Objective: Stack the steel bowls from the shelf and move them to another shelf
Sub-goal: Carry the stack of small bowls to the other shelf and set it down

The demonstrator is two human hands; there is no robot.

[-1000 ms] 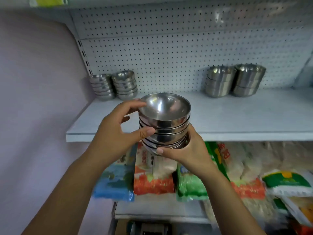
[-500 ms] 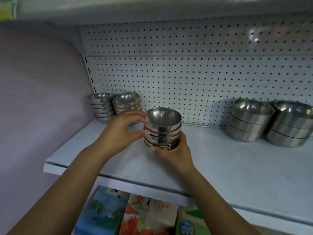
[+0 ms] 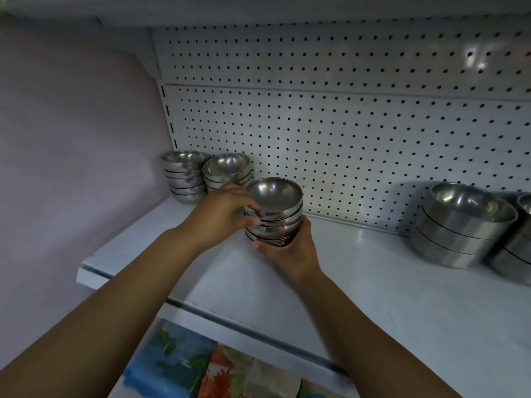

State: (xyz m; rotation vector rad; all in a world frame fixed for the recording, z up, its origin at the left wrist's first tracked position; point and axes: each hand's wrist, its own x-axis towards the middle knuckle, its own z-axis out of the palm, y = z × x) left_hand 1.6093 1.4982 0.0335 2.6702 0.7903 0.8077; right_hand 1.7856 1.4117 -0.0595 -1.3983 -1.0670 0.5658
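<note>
Both hands hold a stack of several small steel bowls point(image 3: 274, 208) low over the white shelf point(image 3: 373, 282), close to the pegboard back. My left hand point(image 3: 221, 214) grips the stack's left side with curled fingers. My right hand point(image 3: 290, 248) cups it from below and from the right. Whether the stack's base touches the shelf is hidden by my right hand. Just behind and to the left stand two more stacks of small steel bowls point(image 3: 184, 176), point(image 3: 227, 170).
Two stacks of larger steel bowls point(image 3: 459, 225), point(image 3: 517, 242) stand at the shelf's right end. A pegboard point(image 3: 344, 133) closes the back and a lilac wall point(image 3: 71, 153) the left side. Colourful packets point(image 3: 184, 363) lie on the shelf below.
The stack has travelled from in front of the shelf edge up and inward over the shelf, toward the back left beside the two small stacks. Both hands kept their hold.
</note>
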